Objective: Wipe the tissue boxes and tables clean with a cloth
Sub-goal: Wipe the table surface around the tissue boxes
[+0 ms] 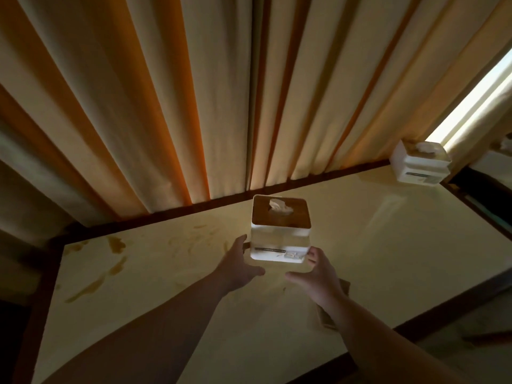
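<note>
Near table's (360, 245) far edge | both hands flank tissue box (280, 234)

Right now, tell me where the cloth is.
In the head view the cloth lies on the table, under the right forearm, near the front edge.

Cream table (374, 245) with a dark wooden edge

A tissue box (280, 231) stands mid-table, another (419, 164) at the far right corner; brown smears (116, 243) mark the left, and a cloth (328, 314) lies near right.
</note>
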The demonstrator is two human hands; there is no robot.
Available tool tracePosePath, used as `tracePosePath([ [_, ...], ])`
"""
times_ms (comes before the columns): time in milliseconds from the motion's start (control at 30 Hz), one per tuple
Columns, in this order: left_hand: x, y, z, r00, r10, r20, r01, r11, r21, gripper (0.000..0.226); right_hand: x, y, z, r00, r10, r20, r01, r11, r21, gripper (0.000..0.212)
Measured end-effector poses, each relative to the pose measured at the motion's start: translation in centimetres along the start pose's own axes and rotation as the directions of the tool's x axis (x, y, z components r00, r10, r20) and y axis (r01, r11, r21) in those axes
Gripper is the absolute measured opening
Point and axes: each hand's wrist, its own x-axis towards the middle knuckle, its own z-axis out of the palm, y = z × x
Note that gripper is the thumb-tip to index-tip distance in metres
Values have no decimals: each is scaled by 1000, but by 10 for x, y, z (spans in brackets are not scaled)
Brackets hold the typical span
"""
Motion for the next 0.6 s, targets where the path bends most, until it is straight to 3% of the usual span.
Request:
tracePosePath([
  [100,4,-9,-2,997,2,71,-7,998,59,101,-3,1,2,1000,10,13,-8,992,-126,61],
  [167,4,-17,-7,995,28,96,-36,997,74,96,-4,7,1,1000,7,22,-3,979,-203,65],
  [333,-21,-59,-39,993,87,-75,-79,991,107,73,-16,55,-2,987,-64,-149,-4,910,-415,64],
  [467,-67,-117,-62,970,125,-206,-61,955,291,65,-42,91,16,998,-57,1,43,748,-662,81],
  [600,-104,-181,-82,923,224,-312,-87,913,399,73,-62,76,54,977,-192,90,197,665,-720,92],
])
